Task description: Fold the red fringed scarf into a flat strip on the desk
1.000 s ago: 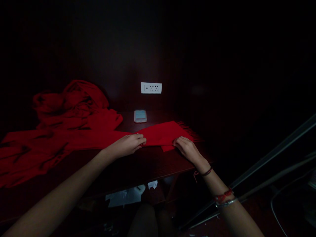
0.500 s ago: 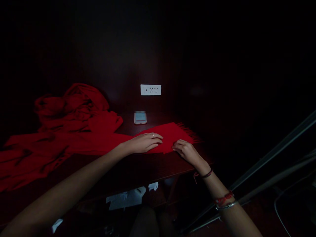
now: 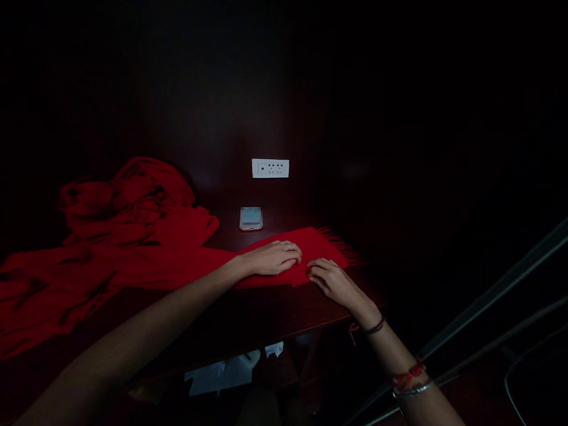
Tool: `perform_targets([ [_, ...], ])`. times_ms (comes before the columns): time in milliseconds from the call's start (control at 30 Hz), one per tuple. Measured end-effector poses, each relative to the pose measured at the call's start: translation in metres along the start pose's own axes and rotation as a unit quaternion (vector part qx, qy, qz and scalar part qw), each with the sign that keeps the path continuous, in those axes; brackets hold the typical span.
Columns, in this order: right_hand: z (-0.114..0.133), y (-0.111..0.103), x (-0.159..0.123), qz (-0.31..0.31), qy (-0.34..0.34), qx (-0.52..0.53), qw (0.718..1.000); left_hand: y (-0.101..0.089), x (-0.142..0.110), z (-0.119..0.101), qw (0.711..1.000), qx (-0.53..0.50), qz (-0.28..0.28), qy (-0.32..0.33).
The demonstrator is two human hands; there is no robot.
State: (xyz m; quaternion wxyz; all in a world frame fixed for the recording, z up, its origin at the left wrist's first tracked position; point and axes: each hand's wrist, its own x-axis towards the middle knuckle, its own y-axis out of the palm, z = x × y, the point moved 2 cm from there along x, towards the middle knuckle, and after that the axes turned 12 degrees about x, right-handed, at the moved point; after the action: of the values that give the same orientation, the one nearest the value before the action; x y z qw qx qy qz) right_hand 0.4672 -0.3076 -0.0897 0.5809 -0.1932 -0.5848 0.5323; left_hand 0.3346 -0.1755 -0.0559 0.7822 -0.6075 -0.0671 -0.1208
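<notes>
A red scarf (image 3: 316,241) with a fringed right end lies flat and folded on the dark table, and its length runs left into a crumpled heap of the same red cloth (image 3: 173,189). My left hand (image 3: 273,258), with a ring on one finger, rests palm down on the flat part, its fingers slightly bent and not gripping. Close to its right, my right hand (image 3: 332,283) touches the scarf near the front edge. Its fingers are loosely curved and a little apart, and their tips hide a small part of the cloth.
Behind the scarf lies a phone (image 3: 251,219) with a lit, blurred screen. A white socket plate (image 3: 270,168) is on the dark wall. Below the table edge (image 3: 293,327) are some white papers (image 3: 222,377). Pale bars (image 3: 497,290) slant at the right.
My left hand has slid right along the scarf, closer to my right hand. My right hand's fingers have loosened from the front edge and spread slightly. The whole view has shifted a little.
</notes>
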Motion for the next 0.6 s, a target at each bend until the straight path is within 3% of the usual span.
perform_targets([
  [100, -0.001, 0.001, 0.0, 0.015, 0.009, 0.007, 1.0, 0.011, -0.001, 0.009, 0.999, 0.013, 0.034, 0.012],
  [267, -0.002, 0.003, 0.001, 0.027, 0.013, -0.011, 0.999, 0.024, -0.031, 0.068, 0.991, 0.084, 0.072, -0.081],
  [333, -0.002, 0.003, 0.002, 0.026, 0.012, -0.017, 0.999, 0.02, -0.03, 0.076, 0.988, 0.082, 0.053, -0.116],
  [400, -0.001, 0.003, 0.002, 0.025, 0.01, -0.018, 0.999, 0.013, -0.016, 0.065, 0.992, 0.051, 0.009, -0.117],
  [467, 0.0, 0.002, 0.002, 0.024, 0.012, -0.015, 1.0, 0.008, 0.002, 0.043, 0.998, 0.004, -0.02, -0.068],
  [533, 0.001, 0.001, 0.001, 0.024, 0.017, -0.013, 0.999, 0.009, 0.016, 0.022, 1.0, -0.029, 0.001, 0.005],
  [600, 0.002, 0.001, 0.001, 0.026, 0.024, -0.011, 0.999, 0.015, 0.017, 0.019, 0.998, -0.037, 0.033, 0.034],
])
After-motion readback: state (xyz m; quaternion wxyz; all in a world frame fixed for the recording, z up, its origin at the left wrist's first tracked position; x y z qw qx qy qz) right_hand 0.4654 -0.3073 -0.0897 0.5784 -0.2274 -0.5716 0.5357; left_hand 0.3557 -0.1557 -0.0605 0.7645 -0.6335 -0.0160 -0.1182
